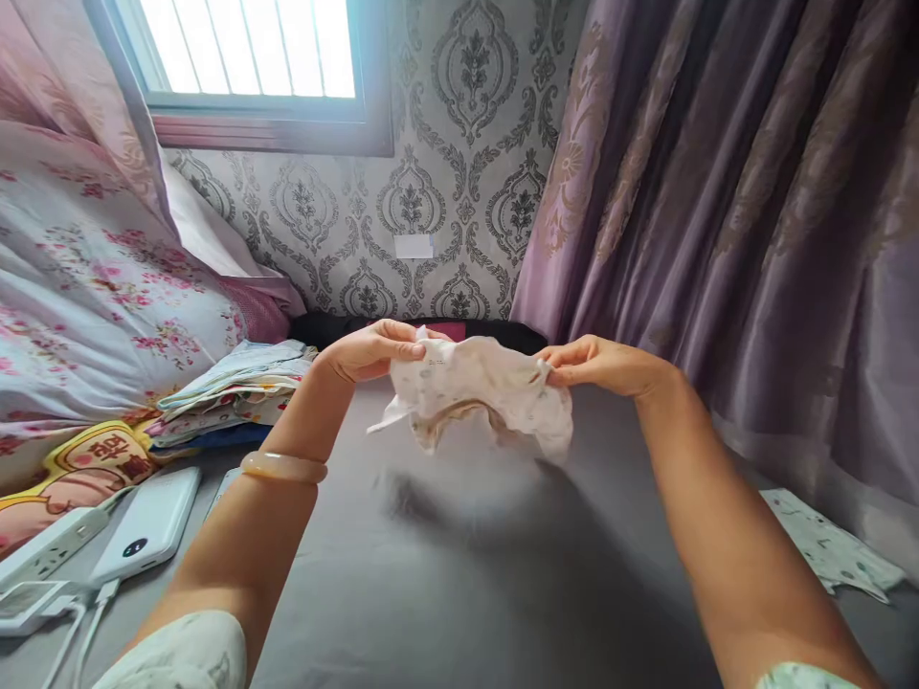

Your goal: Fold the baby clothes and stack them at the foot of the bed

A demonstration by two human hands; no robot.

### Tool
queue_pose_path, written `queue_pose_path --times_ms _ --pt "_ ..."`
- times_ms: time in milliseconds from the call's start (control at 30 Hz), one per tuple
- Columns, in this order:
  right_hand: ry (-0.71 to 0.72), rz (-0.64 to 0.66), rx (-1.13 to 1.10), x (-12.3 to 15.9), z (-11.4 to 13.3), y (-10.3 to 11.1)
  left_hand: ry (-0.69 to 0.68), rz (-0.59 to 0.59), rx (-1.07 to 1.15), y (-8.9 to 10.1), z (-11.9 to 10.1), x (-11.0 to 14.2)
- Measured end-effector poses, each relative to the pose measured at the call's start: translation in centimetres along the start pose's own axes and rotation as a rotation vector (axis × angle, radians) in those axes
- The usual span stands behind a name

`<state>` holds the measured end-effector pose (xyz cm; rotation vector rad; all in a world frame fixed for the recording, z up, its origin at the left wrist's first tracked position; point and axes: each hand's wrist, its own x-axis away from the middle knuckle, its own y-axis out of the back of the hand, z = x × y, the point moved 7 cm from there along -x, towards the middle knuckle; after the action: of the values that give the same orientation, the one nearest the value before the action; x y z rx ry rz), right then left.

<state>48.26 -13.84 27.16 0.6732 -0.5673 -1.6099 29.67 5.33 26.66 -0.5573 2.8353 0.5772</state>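
Observation:
A small white printed garment [478, 390] hangs crumpled in the air above the grey bed sheet [459, 574]. My left hand [373, 349] pinches its left top edge, fingers closed on the cloth. My right hand [599, 364] grips the right top edge the same way. A pale bangle [283, 467] sits on my left forearm. The garment's lower part droops between the two hands, casting a shadow on the sheet.
A stack of folded clothes [236, 392] lies at the left by a floral quilt [93, 287]. A white power bank [147, 524], a power strip [50, 545] and cables lie at the near left. Another printed cloth [833, 545] lies at the right, under purple curtains [753, 211].

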Motion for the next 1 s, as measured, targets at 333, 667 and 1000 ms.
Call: queue_pose_path --times_ms 333,667,1000 --pt "-0.063 -0.116 -0.122 -0.1 -1.2 1.0 0.102 -0.045 0.019 0.5 1.1 -0.3" --pt "-0.019 -0.658 0.045 -1.8 -4.7 3.0 -0.056 -0.272 0.039 0.1 3.0 -2.8" --pt "0.142 -1.083 0.566 -0.2 -2.3 1.0 -0.191 -0.892 -0.756 -1.3 1.2 -0.6"
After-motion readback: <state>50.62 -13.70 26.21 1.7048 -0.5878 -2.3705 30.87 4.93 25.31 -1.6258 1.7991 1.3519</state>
